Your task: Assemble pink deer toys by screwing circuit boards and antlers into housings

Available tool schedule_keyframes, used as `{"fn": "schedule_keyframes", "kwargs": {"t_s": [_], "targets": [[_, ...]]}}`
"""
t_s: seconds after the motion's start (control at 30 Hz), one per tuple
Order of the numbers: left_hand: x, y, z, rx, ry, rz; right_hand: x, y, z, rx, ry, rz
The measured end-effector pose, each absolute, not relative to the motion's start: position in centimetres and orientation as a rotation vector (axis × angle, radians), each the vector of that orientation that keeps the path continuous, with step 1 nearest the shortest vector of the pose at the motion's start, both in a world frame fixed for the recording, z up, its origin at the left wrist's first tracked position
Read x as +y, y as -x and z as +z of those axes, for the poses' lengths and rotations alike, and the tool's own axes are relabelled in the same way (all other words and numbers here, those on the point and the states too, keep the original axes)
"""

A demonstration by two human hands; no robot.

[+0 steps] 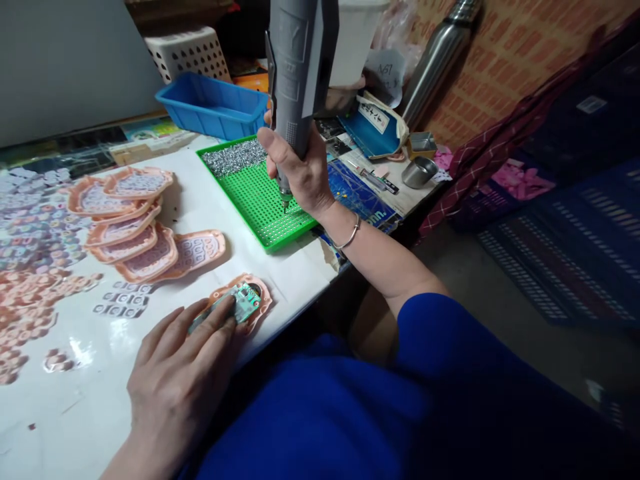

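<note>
My right hand (305,167) is wrapped round a grey electric screwdriver (295,80), held upright with its bit pointing down. The bit's tip is over a green perforated tray (233,193), whose far end holds a heap of small silvery screws (235,158). I cannot tell whether a screw is on the bit. Near the table's front edge, my left hand (183,360) holds down a peach plastic shell (263,303) with a green circuit board (245,303) in it. The fingertips press on the board; the thumb is mostly hidden.
Several peach shells with keypads (150,247) overlap on the white table (110,413). Loose peach buttons (30,300) and grey key pads (123,300) lie at left. Behind stand a blue bin (215,107) and a steel flask (435,63). A metal cup (419,172) is at right.
</note>
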State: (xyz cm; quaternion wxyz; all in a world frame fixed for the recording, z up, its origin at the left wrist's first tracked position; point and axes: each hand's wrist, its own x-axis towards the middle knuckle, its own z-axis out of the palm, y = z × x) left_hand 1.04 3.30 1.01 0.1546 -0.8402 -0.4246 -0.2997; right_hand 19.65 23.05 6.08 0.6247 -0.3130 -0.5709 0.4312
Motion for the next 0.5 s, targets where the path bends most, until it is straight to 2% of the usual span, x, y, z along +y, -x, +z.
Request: {"fn": "schedule_keyframes", "kwargs": {"t_s": [0.5], "targets": [[3.30,-1.57,0.96,-1.295,2.349,-0.880,22.82,-19.34,6.46,-1.339,0.684,0.948]]}}
